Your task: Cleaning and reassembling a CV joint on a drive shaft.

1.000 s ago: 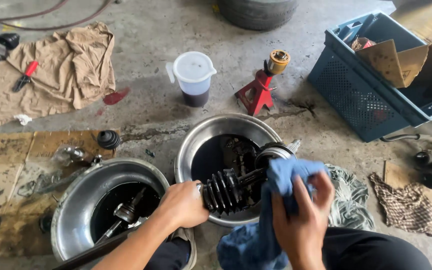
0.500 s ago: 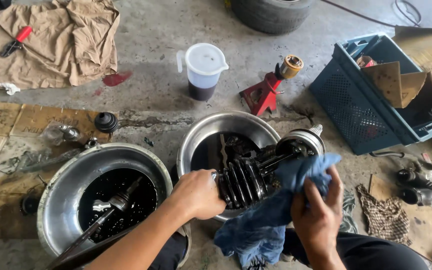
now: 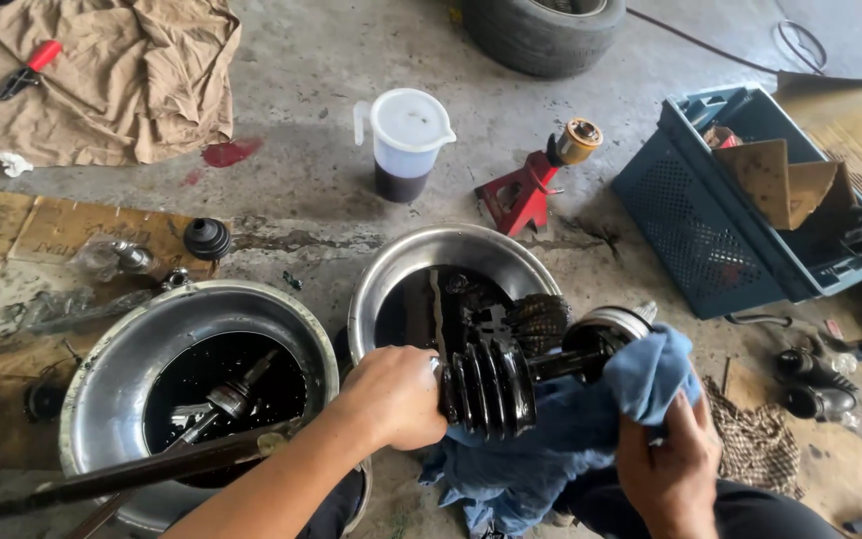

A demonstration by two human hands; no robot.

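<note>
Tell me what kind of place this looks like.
Most likely a car repair workshop. On the stained concrete floor stand a red jack stand and a tyre, and the left hand holds a shaft with a ribbed rubber boot over a metal basin of dark oil.

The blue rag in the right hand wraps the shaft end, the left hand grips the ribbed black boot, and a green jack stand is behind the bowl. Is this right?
Not quite: the jack stand is red, not green, as the head view shows. The rest holds: the right hand holds the blue rag around the shaft end, and the left hand grips the ribbed black boot.
</note>
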